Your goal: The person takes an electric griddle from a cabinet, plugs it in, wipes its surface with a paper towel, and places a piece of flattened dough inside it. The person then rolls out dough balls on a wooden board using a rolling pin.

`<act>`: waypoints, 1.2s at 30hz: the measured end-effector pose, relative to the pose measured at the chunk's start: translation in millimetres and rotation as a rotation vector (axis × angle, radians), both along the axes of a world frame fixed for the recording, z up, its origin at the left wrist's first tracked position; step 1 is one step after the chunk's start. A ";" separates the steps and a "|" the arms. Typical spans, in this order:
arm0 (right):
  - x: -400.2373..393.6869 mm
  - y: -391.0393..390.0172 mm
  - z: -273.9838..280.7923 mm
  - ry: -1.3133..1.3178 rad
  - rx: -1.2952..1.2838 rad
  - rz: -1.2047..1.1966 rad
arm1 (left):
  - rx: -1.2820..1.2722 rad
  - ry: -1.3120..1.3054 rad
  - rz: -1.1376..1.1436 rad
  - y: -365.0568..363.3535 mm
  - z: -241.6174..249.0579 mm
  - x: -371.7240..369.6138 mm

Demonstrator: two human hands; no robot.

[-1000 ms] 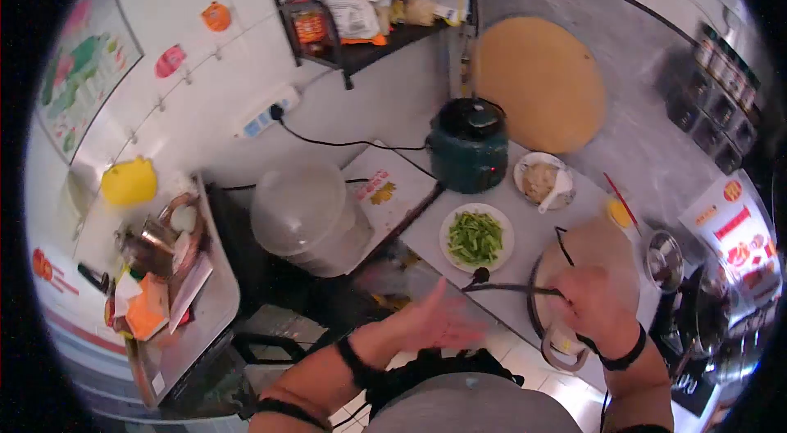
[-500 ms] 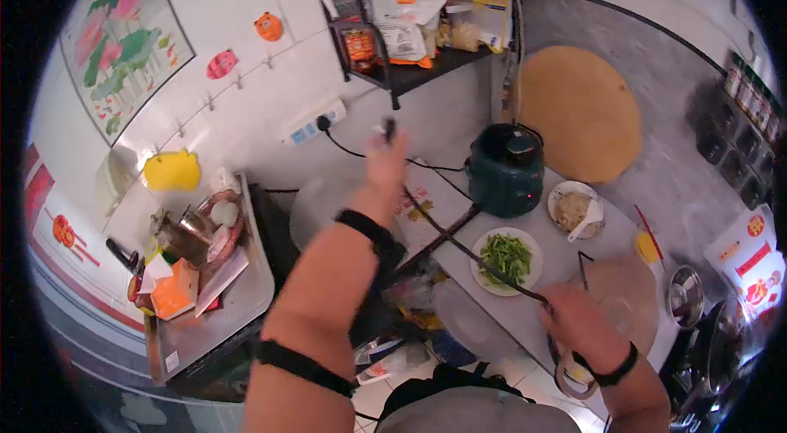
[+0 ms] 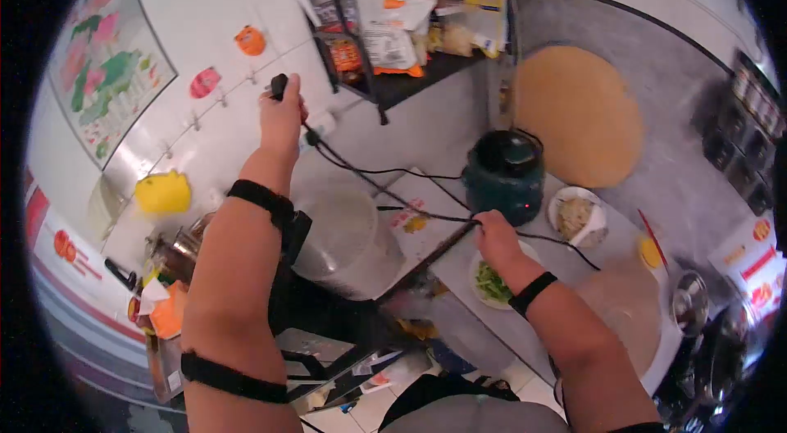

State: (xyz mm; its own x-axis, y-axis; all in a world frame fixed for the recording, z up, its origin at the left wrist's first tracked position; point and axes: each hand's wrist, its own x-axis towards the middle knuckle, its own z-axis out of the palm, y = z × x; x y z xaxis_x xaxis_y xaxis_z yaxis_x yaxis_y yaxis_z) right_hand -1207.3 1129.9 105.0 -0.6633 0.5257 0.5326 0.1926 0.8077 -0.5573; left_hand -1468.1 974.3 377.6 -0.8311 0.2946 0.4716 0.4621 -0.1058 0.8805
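Note:
My left hand (image 3: 281,122) is raised near the tiled wall, closed around a black plug (image 3: 279,87). From it a black power cord (image 3: 369,179) slants down to my right hand (image 3: 498,240). The fingers of my right hand are closed on this cord, and its tail runs on over the counter to the right. Behind my left hand is the white power strip (image 3: 321,128), partly hidden, with another plug (image 3: 312,138) in it. Close beyond my right hand stands a dark green electric cooker (image 3: 504,175) with a small red light lit.
A plate of chopped green vegetables (image 3: 489,284) lies under my right forearm. Nearby is a bowl with a white spoon (image 3: 576,214). A large pale pot (image 3: 340,236) stands below my left forearm. A black shelf (image 3: 443,60) holds packets above. A round wooden board (image 3: 578,117) leans on the wall.
My left hand has moved left and up with the plug, away from the power strip. My right hand has slid up and left along the cord, which is now stretched between both hands.

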 end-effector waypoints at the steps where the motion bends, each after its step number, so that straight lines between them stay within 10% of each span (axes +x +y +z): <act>1: -9.9 0.8 -2.0 -0.019 -0.011 -0.045 | -0.035 -0.008 0.025 -3.8 -0.9 -8.5; 8: -62.6 20.6 -44.4 -0.015 -0.154 -0.098 | -0.776 -0.157 -0.075 -42.3 6.3 -46.1; 26: -126.8 32.5 -134.8 -0.239 -0.143 -0.075 | -0.199 -0.567 0.179 -31.0 -138.3 -112.7; 36: -78.4 -32.7 -11.9 -0.531 -0.165 0.175 | -0.111 -0.522 0.236 -39.1 -153.0 -133.3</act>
State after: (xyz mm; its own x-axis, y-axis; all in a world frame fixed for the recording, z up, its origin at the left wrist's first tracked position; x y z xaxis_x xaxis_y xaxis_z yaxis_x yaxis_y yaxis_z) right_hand -1285.7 1097.2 93.0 -0.9016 0.4320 0.0234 0.3517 0.7633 -0.5419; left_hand -1601.4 935.2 224.6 -0.9943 0.0978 -0.0412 -0.0361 0.0528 0.9979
